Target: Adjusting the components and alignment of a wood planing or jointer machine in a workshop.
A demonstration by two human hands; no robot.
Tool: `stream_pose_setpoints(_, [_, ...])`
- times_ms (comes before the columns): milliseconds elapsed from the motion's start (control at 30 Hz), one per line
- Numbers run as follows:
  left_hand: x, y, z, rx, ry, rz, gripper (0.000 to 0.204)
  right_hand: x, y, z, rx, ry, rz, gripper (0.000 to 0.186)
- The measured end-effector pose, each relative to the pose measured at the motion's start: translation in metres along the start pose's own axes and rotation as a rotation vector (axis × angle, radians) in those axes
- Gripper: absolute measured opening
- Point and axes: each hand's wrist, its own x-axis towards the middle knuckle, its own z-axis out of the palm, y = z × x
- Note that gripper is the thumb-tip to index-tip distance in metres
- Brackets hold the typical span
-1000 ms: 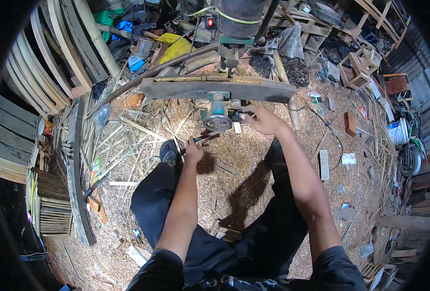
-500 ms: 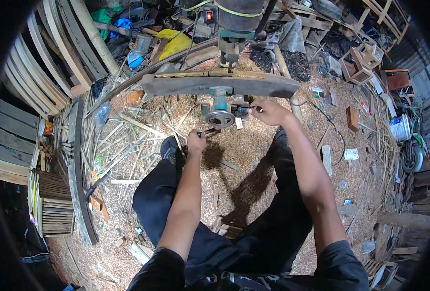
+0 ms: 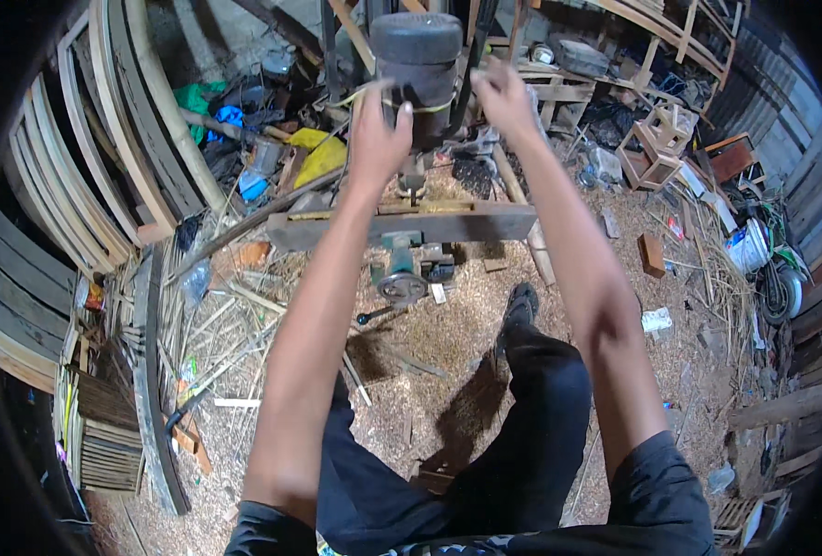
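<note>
Both my hands are raised in front of an upright machine with a dark cylindrical motor (image 3: 417,56). My left hand (image 3: 380,139) is at the motor's left side, thumb apart from its blurred fingers, near a yellow-green strap (image 3: 434,108). Right of the motor is my right hand (image 3: 508,100), its fingers bent and smeared by motion, close to a dark upright bar; whether it holds anything is unclear. Below, a curved wooden beam (image 3: 485,225) lies across the machine, above a round metal handwheel (image 3: 402,289). A lever with a black knob (image 3: 365,319) sticks out beneath the wheel.
Curved wooden pieces (image 3: 105,120) lean at the left, and a long plank (image 3: 156,389) lies nearby. Wood shavings and strips (image 3: 235,324) cover the floor. A small wooden frame (image 3: 647,153), a brick-like block (image 3: 651,255) and a white bucket (image 3: 749,246) are at the right.
My left hand has let go of the lever and risen to the motor. My right hand has gone up from beside the handwheel. The view has tilted upward, showing more of the motor.
</note>
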Motion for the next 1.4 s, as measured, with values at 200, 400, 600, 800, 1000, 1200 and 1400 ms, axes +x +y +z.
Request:
stream_pose_setpoints(200, [0.066, 0.017, -0.006, 0.04, 0.009, 0.067, 0.04, 0.122, -0.121, 0.002, 0.284, -0.143, -0.004, 0.069])
stream_pose_setpoints(400, [0.023, 0.012, -0.012, 0.004, -0.068, 0.011, 0.038, 0.095, -0.102, -0.009, 0.48, -0.047, 0.201, 0.068])
stream_pose_setpoints(600, [-0.051, 0.006, -0.043, -0.004, -0.209, -0.213, 0.034, -0.055, -0.106, -0.034, 0.685, -0.003, 0.161, 0.057])
stream_pose_setpoints(800, [-0.139, -0.002, -0.042, -0.027, -0.515, -0.349, 0.036, -0.172, -0.104, -0.066, 0.35, -0.157, 0.507, 0.064])
stream_pose_setpoints(1000, [-0.255, -0.057, -0.052, 0.214, -0.962, -0.491, 0.041, -0.153, -0.117, -0.026, -0.801, -0.365, 0.147, 0.033])
stream_pose_setpoints(1200, [-0.253, -0.046, -0.03, 0.152, -1.073, -0.606, 0.051, -0.308, -0.01, -0.024, -0.62, -0.283, 0.281, 0.032])
stream_pose_setpoints(1400, [-0.286, -0.044, -0.027, 0.247, -0.909, -0.644, 0.043, -0.359, 0.039, 0.016, -0.586, -0.213, 0.475, 0.034])
